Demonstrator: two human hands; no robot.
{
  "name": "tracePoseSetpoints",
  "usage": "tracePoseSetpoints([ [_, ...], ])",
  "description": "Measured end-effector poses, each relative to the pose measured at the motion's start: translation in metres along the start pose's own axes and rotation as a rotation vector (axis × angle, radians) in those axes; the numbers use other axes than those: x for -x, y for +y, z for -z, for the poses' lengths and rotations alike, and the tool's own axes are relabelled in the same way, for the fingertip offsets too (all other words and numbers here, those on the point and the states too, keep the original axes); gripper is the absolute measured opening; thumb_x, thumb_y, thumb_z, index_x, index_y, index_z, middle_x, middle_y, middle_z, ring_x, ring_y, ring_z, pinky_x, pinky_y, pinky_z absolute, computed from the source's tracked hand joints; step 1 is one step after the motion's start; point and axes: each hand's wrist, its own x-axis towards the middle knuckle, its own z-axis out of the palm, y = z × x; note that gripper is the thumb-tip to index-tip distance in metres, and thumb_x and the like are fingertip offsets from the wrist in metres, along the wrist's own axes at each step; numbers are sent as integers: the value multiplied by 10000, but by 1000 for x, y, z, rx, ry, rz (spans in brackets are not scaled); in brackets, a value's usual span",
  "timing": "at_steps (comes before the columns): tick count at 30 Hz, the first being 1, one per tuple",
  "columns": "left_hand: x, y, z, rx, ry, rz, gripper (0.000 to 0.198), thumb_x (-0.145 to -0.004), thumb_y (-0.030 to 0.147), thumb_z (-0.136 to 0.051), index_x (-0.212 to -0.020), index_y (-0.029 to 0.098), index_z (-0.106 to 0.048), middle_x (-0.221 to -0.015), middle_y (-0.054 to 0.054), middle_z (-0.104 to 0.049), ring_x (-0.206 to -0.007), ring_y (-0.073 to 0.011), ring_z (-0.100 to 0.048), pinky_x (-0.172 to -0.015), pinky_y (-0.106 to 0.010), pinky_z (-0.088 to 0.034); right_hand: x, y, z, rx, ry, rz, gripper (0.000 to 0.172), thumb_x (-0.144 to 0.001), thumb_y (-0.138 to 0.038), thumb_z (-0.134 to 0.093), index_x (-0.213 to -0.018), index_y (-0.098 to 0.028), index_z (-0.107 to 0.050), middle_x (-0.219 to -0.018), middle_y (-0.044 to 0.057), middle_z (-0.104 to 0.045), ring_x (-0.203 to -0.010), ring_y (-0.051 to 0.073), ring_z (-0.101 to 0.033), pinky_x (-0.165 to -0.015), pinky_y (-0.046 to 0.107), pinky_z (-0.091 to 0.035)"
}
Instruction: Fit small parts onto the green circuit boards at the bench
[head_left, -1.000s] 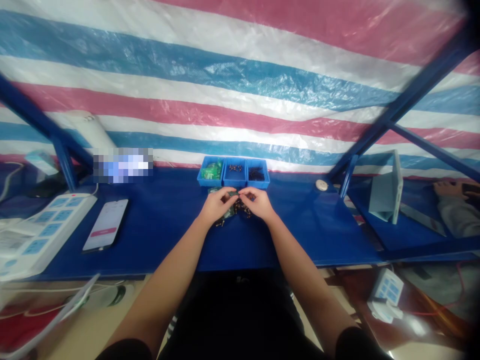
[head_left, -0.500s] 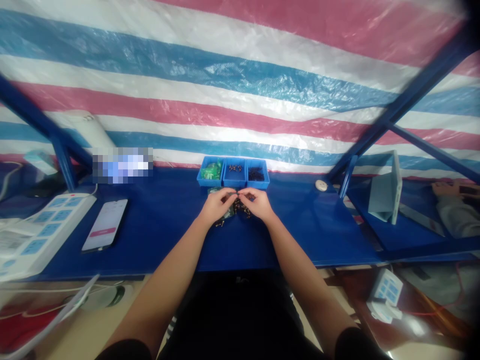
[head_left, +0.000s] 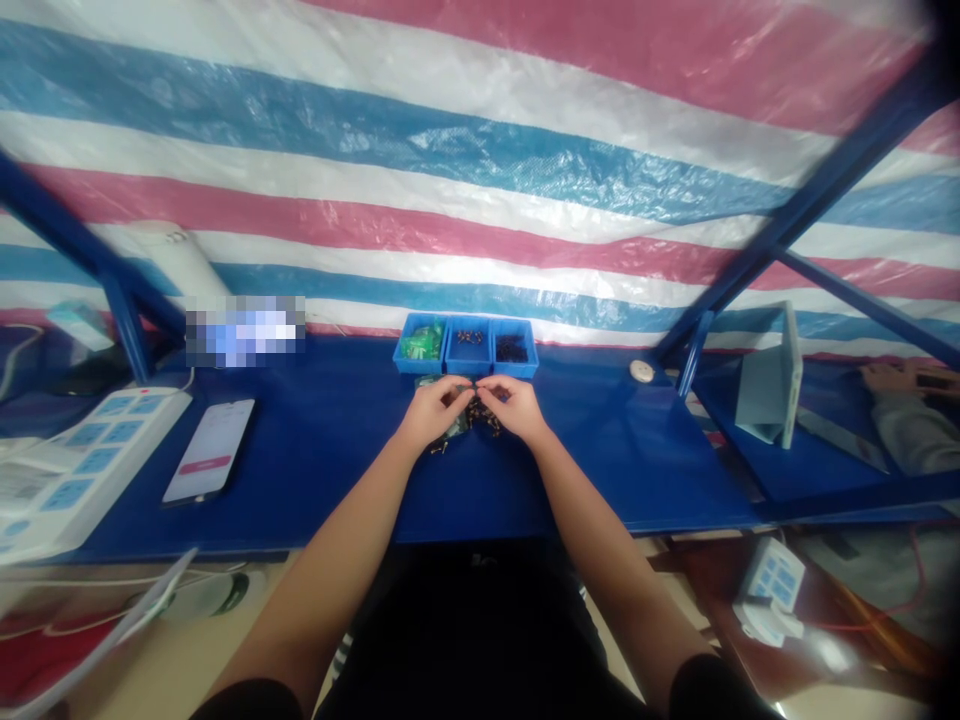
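Both hands meet fingertip to fingertip low over the blue table. My left hand (head_left: 437, 408) is closed in a pinch, and my right hand (head_left: 516, 405) pinches from the other side. What sits between the fingertips is too small to make out. Beneath them lies a pile of small brass-and-black parts (head_left: 489, 420), partly hidden by the hands, beside a dark clear bag (head_left: 455, 428). Just beyond stand three joined blue bins: the left bin (head_left: 401, 362) has green-wrapped pieces, the middle bin (head_left: 470, 365) a few brass-and-black parts, the right bin (head_left: 517, 368) small dark pieces.
On the left of the table (head_left: 315, 480) lie a phone (head_left: 210, 450) and a large white power strip (head_left: 97, 460). A round whitish object (head_left: 642, 371) sits to the right, near the blue frame post (head_left: 696, 352). Past it are a propped tablet (head_left: 772, 385) and another person's sleeve (head_left: 919, 425).
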Motion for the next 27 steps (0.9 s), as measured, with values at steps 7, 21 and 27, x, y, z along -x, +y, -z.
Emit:
tracePoseSetpoints([
  [7,-1,0,0,-11,-2,-20,258,-927,422,-551,-941,214,-704,-815,-11,-712,-647,-131,-622,-650,-240,-487,0,0,0,19,-21,-1,231,-822,-388,-666,-949,-208,-734,-876,51,-745,-723,167,-668,-700,310,-546],
  [21,0,0,0,-17,-12,-11,270,-927,438,-557,-907,212,-703,-828,-10,-707,-670,-129,-622,-656,-242,-473,0,2,-1,25,-5,14,228,-816,-368,-670,-945,-192,-737,-872,53,-750,-715,161,-676,-678,290,-549],
  [27,0,-1,0,-21,16,6,266,-901,429,-602,-1039,223,-697,-639,37,-614,-569,-110,-565,-606,-226,-460,0,2,0,36,8,28,207,-822,-342,-669,-944,-189,-738,-880,58,-750,-718,165,-678,-683,295,-546],
])
